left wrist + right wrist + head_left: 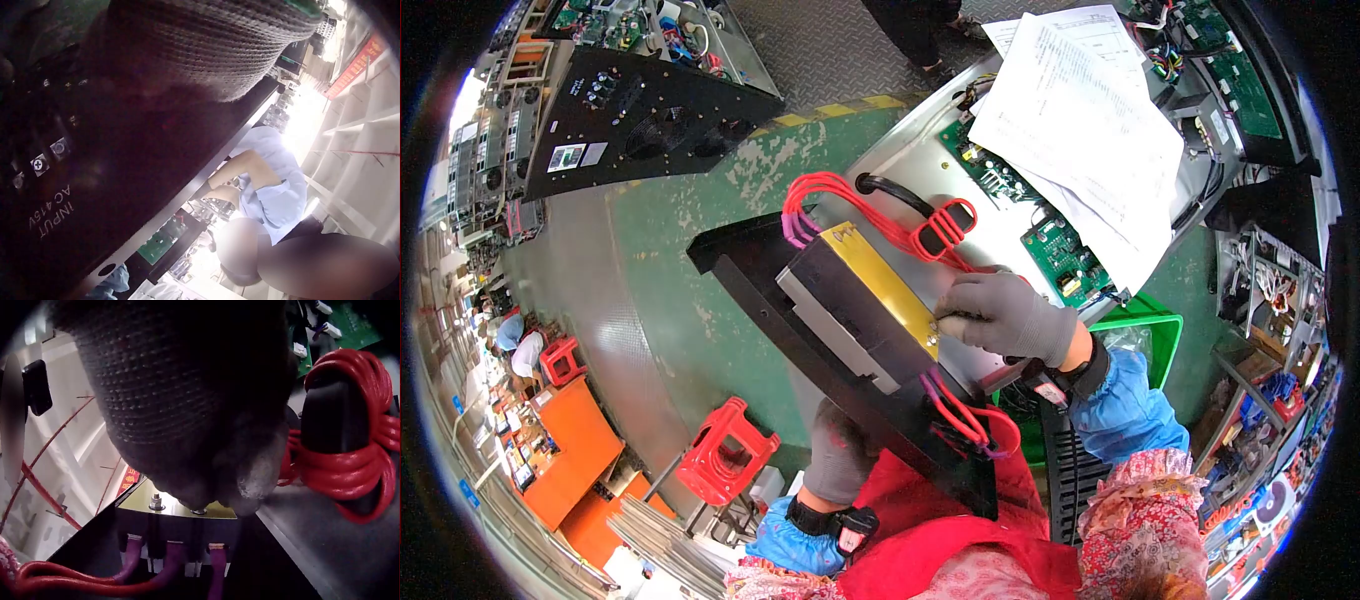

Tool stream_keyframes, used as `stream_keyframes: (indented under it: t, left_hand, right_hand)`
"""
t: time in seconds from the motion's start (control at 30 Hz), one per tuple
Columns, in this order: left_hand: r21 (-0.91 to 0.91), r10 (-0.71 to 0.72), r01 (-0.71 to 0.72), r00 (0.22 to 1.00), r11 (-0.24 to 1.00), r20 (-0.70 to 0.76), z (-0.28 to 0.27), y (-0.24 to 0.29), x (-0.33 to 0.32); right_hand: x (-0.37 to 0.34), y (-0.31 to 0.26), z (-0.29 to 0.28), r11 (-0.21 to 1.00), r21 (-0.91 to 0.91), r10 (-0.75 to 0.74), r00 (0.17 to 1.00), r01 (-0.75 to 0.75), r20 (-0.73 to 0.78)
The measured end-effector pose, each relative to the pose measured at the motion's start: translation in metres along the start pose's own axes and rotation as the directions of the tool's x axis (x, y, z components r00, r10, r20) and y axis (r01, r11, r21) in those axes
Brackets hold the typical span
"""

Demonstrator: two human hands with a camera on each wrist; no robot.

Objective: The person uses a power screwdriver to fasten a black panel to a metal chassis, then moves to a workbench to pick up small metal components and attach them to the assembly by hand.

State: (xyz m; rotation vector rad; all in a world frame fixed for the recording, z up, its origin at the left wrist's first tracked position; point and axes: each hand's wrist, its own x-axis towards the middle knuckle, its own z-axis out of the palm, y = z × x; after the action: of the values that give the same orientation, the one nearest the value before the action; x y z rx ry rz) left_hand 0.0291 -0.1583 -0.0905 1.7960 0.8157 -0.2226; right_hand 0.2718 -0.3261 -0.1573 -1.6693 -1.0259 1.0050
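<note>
A black metal panel (765,315) is held tilted over the lap, carrying a black block with a gold plate (880,285) on top. Red and purple wires leave both ends of the block. My gloved right hand (1005,315) has curled fingers at the plate's lower end; in the right wrist view the fingertips pinch at a screw (199,511), beside another screw (156,503). At the panel's outer face is my gloved left hand (840,455), its fingers hidden; in the left wrist view the glove (206,50) lies against the panel (125,175), marked INPUT AC 415V.
An open metal chassis (920,165) with green boards and papers (1080,130) stands ahead, a bundled red cable (945,228) at its near edge. A green crate (1165,335) is at right, a red stool (725,450) at left, another black unit (640,125) at upper left.
</note>
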Motion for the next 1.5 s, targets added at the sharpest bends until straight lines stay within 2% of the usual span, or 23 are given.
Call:
stream_keyframes:
  t: [0.1,0.17,0.2,0.3,0.4,0.5,0.6,0.7,0.77,0.83,0.87,0.93,1.0,1.03,1.1,1.13,1.17,1.23,1.3,1.33,1.37,1.43,1.5]
  left_hand:
    - [-0.178,-0.220,0.218,0.975,0.960,0.004,0.002,0.020,0.001]
    - [-0.148,-0.218,0.219,0.976,0.964,0.026,0.000,0.015,0.001]
    - [-0.084,-0.150,0.153,0.988,0.985,0.036,-0.003,-0.003,-0.002]
    - [-0.161,-0.086,0.081,0.996,0.984,-0.022,0.004,-0.006,-0.002]
    - [-0.166,-0.044,0.033,0.997,0.986,-0.062,0.007,-0.005,-0.001]
    - [-0.186,-0.125,0.123,0.992,0.975,0.003,0.000,0.000,-0.002]
    - [-0.376,-0.280,0.268,0.960,0.887,0.025,0.000,0.004,-0.001]
    - [-0.554,-0.397,0.379,0.913,0.741,0.094,-0.003,0.009,0.003]
    - [-0.531,-0.414,0.406,0.904,0.744,0.111,-0.005,0.009,0.004]
    - [-0.433,-0.385,0.384,0.919,0.815,0.089,-0.006,0.009,0.003]
    - [-0.405,-0.371,0.373,0.925,0.835,0.087,-0.006,0.010,0.003]
    - [-0.438,-0.350,0.364,0.930,0.822,0.115,-0.005,0.022,0.005]
    - [-0.135,-0.139,0.149,0.987,0.980,0.081,-0.006,0.029,0.006]
    - [0.026,-0.029,0.027,0.996,0.999,0.090,-0.007,0.030,0.006]
    - [0.140,0.029,-0.046,0.992,0.989,0.124,-0.010,0.025,0.006]
    - [0.195,0.056,-0.084,0.988,0.977,0.145,-0.011,0.023,0.006]
    - [0.192,0.017,-0.043,0.991,0.980,0.135,-0.011,0.025,0.006]
    - [0.186,-0.061,0.040,0.992,0.982,0.112,-0.010,0.028,0.006]
    - [0.235,-0.050,0.024,0.993,0.972,0.108,-0.011,0.019,0.003]
    - [0.258,-0.043,0.014,0.993,0.966,0.106,-0.011,0.017,0.003]
    - [0.185,-0.084,0.065,0.992,0.980,0.096,-0.010,0.019,0.004]
    - [0.035,-0.166,0.164,0.983,0.986,0.084,-0.006,0.028,0.005]
    - [-0.055,-0.182,0.188,0.978,0.981,0.099,-0.005,0.033,0.004]
  right_hand:
    - [0.001,0.001,0.005,0.996,-0.020,0.089,0.995,-0.088,0.038]
    - [0.002,0.001,0.005,0.993,-0.027,0.118,0.992,-0.117,0.051]
    - [0.002,0.001,0.006,0.991,-0.031,0.133,0.989,-0.132,0.057]
    - [0.002,-0.010,0.014,0.944,0.271,0.232,0.964,-0.190,-0.129]
    - [0.003,-0.005,0.026,0.967,0.243,0.130,0.964,-0.072,-0.232]
    - [0.002,-0.025,0.025,0.866,0.366,0.403,0.909,-0.340,-0.108]
    - [-0.002,-0.042,0.014,0.625,0.557,0.647,0.762,-0.547,0.023]
    - [-0.009,-0.025,0.026,0.824,0.474,0.474,0.836,-0.311,-0.275]
    - [-0.015,-0.030,0.019,0.706,0.616,0.554,0.815,-0.350,-0.172]
    - [-0.017,-0.030,0.019,0.675,0.655,0.562,0.812,-0.339,-0.159]
    - [-0.018,-0.024,0.023,0.714,0.628,0.536,0.820,-0.311,-0.203]
    - [-0.020,-0.024,0.023,0.692,0.646,0.551,0.814,-0.321,-0.186]
    - [-0.022,-0.032,0.016,0.566,0.725,0.617,0.785,-0.393,-0.056]
    - [-0.022,-0.031,0.016,0.580,0.715,0.605,0.795,-0.392,-0.054]
    - [-0.025,-0.027,0.015,0.608,0.691,0.580,0.813,-0.390,-0.051]
    - [-0.025,-0.015,0.024,0.757,0.589,0.483,0.849,-0.282,-0.213]
    - [-0.025,0.003,0.038,0.875,0.453,0.354,0.864,-0.171,-0.359]
    - [-0.019,-0.009,0.026,0.840,0.507,0.383,0.873,-0.193,-0.302]
    - [-0.026,-0.040,-0.006,0.433,0.770,0.584,0.797,-0.469,0.157]
    - [-0.026,-0.032,0.002,0.550,0.741,0.551,0.834,-0.385,0.024]
    - [-0.026,-0.019,0.019,0.658,0.692,0.501,0.859,-0.297,-0.108]
    - [-0.022,-0.024,0.014,0.653,0.696,0.499,0.861,-0.300,-0.097]
    - [-0.025,-0.043,-0.010,0.409,0.775,0.568,0.799,-0.482,0.197]
